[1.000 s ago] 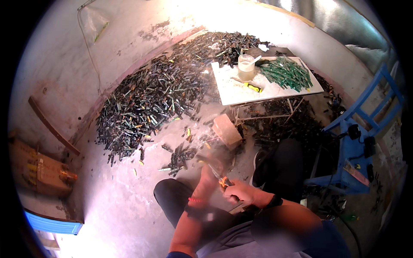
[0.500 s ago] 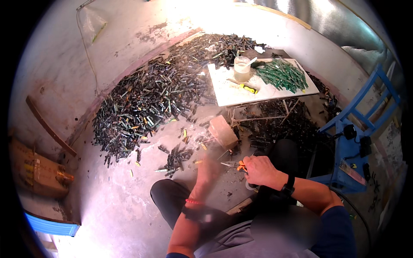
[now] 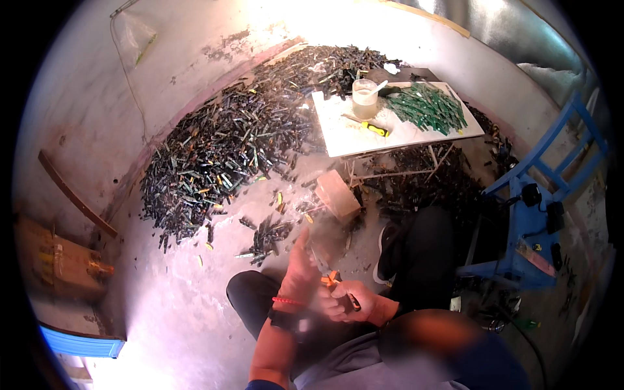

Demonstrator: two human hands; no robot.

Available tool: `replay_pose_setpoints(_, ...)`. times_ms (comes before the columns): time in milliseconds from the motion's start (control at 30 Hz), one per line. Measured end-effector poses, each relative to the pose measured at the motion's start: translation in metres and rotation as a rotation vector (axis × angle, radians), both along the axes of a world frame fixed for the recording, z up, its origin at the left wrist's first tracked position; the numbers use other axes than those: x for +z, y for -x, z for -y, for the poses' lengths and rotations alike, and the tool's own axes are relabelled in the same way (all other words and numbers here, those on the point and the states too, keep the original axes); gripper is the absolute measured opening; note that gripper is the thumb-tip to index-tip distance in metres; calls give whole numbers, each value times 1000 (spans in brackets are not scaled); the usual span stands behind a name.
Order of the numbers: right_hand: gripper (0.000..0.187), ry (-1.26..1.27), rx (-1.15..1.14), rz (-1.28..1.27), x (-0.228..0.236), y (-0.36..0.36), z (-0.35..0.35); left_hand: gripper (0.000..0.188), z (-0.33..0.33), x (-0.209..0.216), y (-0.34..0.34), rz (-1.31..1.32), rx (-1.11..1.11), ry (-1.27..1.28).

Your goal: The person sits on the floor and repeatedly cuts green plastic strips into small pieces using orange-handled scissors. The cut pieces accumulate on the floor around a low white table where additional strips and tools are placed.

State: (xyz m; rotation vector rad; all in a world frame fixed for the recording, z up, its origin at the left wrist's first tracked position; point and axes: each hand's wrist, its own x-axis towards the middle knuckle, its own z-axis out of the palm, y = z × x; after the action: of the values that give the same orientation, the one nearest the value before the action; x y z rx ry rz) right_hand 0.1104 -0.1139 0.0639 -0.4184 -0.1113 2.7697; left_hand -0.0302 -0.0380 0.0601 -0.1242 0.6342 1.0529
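Observation:
Orange-handled pliers are gripped in my right hand, whose fingers are closed round the handles. Their metal jaws point forward and left, close beside my left hand. That hand, with a red bead bracelet and a dark band at the wrist, has its fingers pointing forward. Motion blurs its fingertips, so I cannot make out whether anything is in them. Both hands are over my lap, and a reddish-brown block stands on the floor just beyond them. A small heap of dark strips lies ahead of my left hand.
A large pile of dark strips covers the floor along the wall. On a low white table are green strips, a cup of cloudy liquid and a yellow-handled tool. A blue chair stands at right, a cardboard box at left.
My right hand has moved left and toward me with the pliers, coming beside my left hand. The left hand has shifted slightly left.

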Motion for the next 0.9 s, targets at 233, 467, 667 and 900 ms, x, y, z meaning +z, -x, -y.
replay_pose_setpoints(233,15,-1353,181,1162,18,-50,-42,60,12,-17,-10,-684,22,-368)
replay_pose_setpoints(467,27,-1659,261,1727,26,-69,-66,70,7,2,-12,-622,-110,-342)
replay_pose_setpoints(667,26,-1663,163,1737,16,-49,-56,69,10,-17,-13,-978,-30,-332)
replay_pose_setpoints(900,23,-1530,130,1731,13,-22,-45,65,2,-107,9,-1239,34,-595)
